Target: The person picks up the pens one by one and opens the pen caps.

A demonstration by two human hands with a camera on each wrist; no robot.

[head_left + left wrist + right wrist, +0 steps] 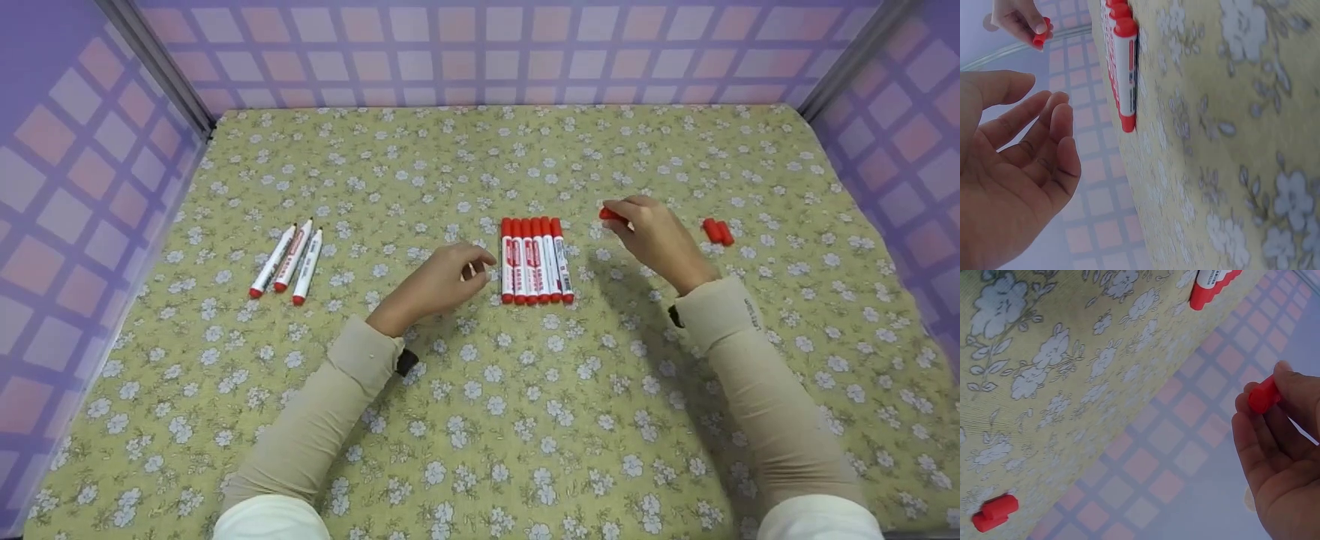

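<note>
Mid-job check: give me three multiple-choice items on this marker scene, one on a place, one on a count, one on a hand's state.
1. Where do the loose red caps lie? A: right of the capped row B: among the uncapped markers C: in the left hand
2. How many markers form the capped row? A: three B: six C: nine
3. What is the right hand doing? A: lying flat B: pinching a red cap C: gripping a marker

Answers: 1 A, they sit right of the row. 2 B, six red caps side by side. 3 B, the fingertips pinch it.
</note>
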